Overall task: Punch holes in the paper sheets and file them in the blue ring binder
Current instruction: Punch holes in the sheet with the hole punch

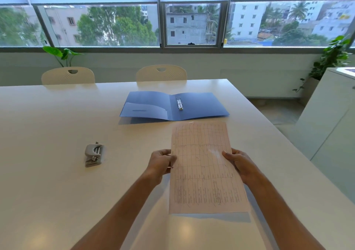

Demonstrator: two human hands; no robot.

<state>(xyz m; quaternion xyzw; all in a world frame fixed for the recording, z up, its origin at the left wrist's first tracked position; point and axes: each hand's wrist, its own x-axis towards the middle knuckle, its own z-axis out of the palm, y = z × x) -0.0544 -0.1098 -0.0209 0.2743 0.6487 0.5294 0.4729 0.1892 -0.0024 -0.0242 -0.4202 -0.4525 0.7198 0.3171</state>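
I see the paper [203,169] held up above the bench [48,182], just this side of the binder. It is a pinkish printed form with a ruled grid; I cannot tell whether it is one sheet or several lying together. My left hand [161,165] pinches its left edge and my right hand [240,166] grips its right edge, thumb on the printed face, both closed on the paper at about mid-height.

Beyond the top edge of the paper lies one blue ring binder [172,106], spread open and flat on the bench, its metal ring clip [180,103] standing on the right half just beside the fold. The left inner cover has a pocket. Nothing lies between the paper and the binder.

Well to the left of my left hand sits one grey hole punch [93,155], alone on the bench, apart from both paper and binder.

At the far edge of the bench I count two white chairs [161,73], their backs showing above the top. Behind them runs a wide window [192,24], with one leafy plant [61,54] at the left and another at the right near a white cabinet [332,103].
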